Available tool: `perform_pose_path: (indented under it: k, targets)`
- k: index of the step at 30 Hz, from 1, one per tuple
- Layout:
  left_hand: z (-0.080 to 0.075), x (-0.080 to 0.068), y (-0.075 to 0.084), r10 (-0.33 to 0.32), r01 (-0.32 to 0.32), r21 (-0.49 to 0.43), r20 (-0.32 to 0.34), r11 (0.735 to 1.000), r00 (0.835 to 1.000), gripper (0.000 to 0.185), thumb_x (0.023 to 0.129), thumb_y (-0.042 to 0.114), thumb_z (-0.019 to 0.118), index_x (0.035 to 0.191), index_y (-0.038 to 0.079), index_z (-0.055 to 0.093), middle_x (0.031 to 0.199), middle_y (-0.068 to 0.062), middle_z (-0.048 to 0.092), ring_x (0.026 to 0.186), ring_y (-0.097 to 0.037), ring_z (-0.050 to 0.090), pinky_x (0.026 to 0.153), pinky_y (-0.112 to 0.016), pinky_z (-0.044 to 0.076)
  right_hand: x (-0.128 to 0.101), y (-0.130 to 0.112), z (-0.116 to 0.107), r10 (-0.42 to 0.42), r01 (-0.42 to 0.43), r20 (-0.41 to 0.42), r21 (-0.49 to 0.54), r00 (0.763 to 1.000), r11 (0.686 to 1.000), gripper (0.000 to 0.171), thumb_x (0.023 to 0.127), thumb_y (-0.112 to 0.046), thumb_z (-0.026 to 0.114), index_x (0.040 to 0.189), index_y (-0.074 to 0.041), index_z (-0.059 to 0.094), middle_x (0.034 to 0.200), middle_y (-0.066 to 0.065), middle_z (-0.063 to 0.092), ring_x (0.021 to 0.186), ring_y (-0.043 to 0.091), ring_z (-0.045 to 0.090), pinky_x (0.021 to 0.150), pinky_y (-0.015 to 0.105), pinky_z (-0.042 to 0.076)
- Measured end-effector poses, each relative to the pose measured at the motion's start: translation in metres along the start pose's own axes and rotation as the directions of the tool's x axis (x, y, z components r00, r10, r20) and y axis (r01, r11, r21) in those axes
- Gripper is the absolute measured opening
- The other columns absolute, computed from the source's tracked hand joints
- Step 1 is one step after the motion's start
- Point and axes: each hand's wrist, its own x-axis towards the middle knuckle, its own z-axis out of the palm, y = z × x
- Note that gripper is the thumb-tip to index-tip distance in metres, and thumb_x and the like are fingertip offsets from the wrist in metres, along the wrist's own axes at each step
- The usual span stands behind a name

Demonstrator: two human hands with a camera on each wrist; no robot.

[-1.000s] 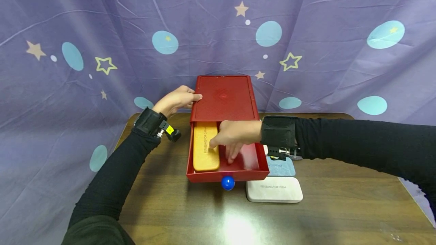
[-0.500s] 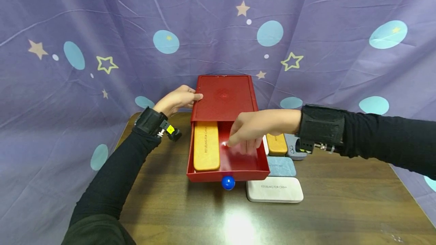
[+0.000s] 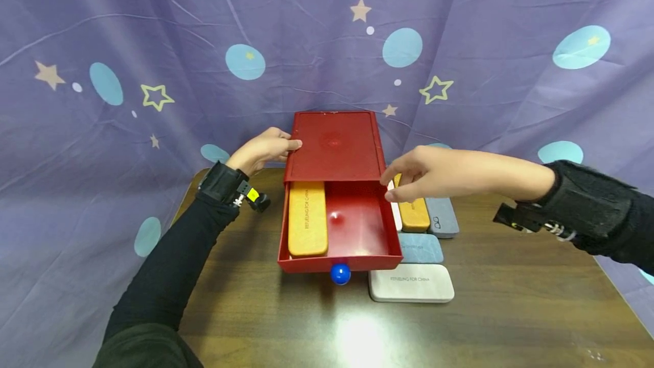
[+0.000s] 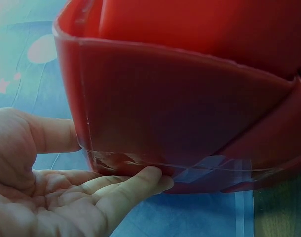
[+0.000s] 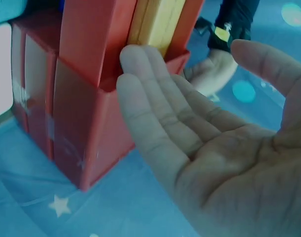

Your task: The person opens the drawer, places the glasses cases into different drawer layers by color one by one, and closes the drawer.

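Hands at the red box

Red plastic drawer box stands on the brown wooden table, its drawer pulled out, a yellow oblong case inside. The left hand touches its left side with straight fingers. The right hand hovers beside it, relaxed, holding nothing.

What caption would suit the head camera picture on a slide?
Left hand steadies a red drawer box; the open right hand hovers above cases beside its drawer.

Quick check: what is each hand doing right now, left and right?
Left hand: open, fingers resting against the side of the red box.
Right hand: open, holding nothing, above the orange case beside the box.
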Motion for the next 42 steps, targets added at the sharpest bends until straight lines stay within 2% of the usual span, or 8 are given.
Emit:
perform_pose_path:
  k: [4,10,15,22,26,31,36,42]
  targets:
    - [-0.001,0.000,-0.001,-0.002,0.002,-0.007,-0.002,1.000,1.000,0.042,0.108,0.021,0.050,0.138,-0.007,0.055,0.137,-0.024,0.062,0.131,-0.034,0.058,0.113,-0.043,0.047,-0.013,0.013,0.004,-0.042,0.044,-0.076,0.028,0.996,0.999,0.043,0.096,-0.025,0.072,0.130,-0.001,0.065,0.086,-0.006,0.072,0.081,0.011,0.065,0.075,0.025,0.055]
    - [-0.002,-0.001,-0.003,0.015,-0.015,-0.006,0.010,1.000,1.000,0.042,0.108,0.020,0.050,0.138,-0.008,0.055,0.136,-0.022,0.063,0.132,-0.035,0.058,0.115,-0.043,0.045,-0.026,0.032,0.022,-0.039,0.042,-0.179,0.010,0.983,0.999,0.039,0.095,-0.028,0.074,0.127,-0.006,0.068,0.094,-0.007,0.073,0.087,0.007,0.068,0.082,0.024,0.059]
    - [-0.004,-0.003,-0.001,0.019,-0.019,-0.013,0.008,1.000,1.000,0.042,0.108,0.019,0.049,0.139,-0.009,0.054,0.137,-0.024,0.062,0.133,-0.036,0.057,0.115,-0.044,0.045,-0.030,0.052,0.043,-0.064,0.048,-0.267,-0.065,0.961,0.997,0.035,0.093,-0.030,0.076,0.121,-0.010,0.071,0.102,-0.008,0.073,0.088,0.005,0.067,0.079,0.026,0.059]
    - [-0.005,-0.004,0.000,0.015,-0.015,-0.014,0.000,1.000,1.000,0.042,0.109,0.019,0.048,0.141,-0.008,0.053,0.140,-0.026,0.060,0.134,-0.035,0.056,0.114,-0.043,0.046,-0.034,0.081,0.079,-0.124,0.053,-0.365,-0.199,0.923,0.978,0.046,0.084,-0.030,0.084,0.123,-0.009,0.070,0.100,-0.009,0.073,0.093,0.010,0.068,0.071,0.027,0.055]
    - [-0.005,-0.002,-0.001,0.012,-0.012,-0.015,0.008,1.000,1.000,0.043,0.109,0.019,0.047,0.142,-0.008,0.052,0.141,-0.026,0.058,0.136,-0.035,0.054,0.115,-0.043,0.045,-0.034,0.095,0.103,-0.137,0.043,-0.383,-0.244,0.913,0.969,0.060,0.080,-0.035,0.087,0.130,-0.010,0.066,0.111,-0.003,0.072,0.101,0.016,0.069,0.080,0.036,0.058]
    - [-0.004,-0.003,0.001,-0.001,0.001,-0.014,0.010,1.000,1.000,0.043,0.109,0.019,0.047,0.143,-0.007,0.051,0.142,-0.025,0.058,0.137,-0.034,0.054,0.115,-0.043,0.045,-0.031,0.110,0.134,-0.185,0.063,-0.370,-0.317,0.911,0.946,0.072,0.076,-0.035,0.090,0.138,-0.012,0.061,0.125,0.001,0.067,0.103,0.016,0.065,0.083,0.038,0.058]
    - [-0.002,-0.003,0.002,-0.005,0.005,-0.010,0.009,1.000,1.000,0.043,0.109,0.020,0.047,0.143,-0.006,0.051,0.142,-0.024,0.058,0.137,-0.034,0.054,0.115,-0.043,0.046,-0.029,0.126,0.158,-0.213,0.084,-0.330,-0.363,0.920,0.928,0.078,0.073,-0.036,0.092,0.138,-0.007,0.059,0.122,0.005,0.062,0.102,0.020,0.064,0.076,0.037,0.058]
    - [0.001,0.001,0.001,-0.002,0.002,-0.029,0.009,1.000,1.000,0.042,0.108,0.018,0.047,0.141,-0.008,0.053,0.141,-0.026,0.059,0.134,-0.034,0.056,0.113,-0.042,0.047,-0.028,0.142,0.183,-0.161,0.049,-0.301,-0.349,0.940,0.936,0.080,0.067,-0.034,0.096,0.134,-0.007,0.060,0.112,0.002,0.058,0.091,0.008,0.051,0.067,0.026,0.048]
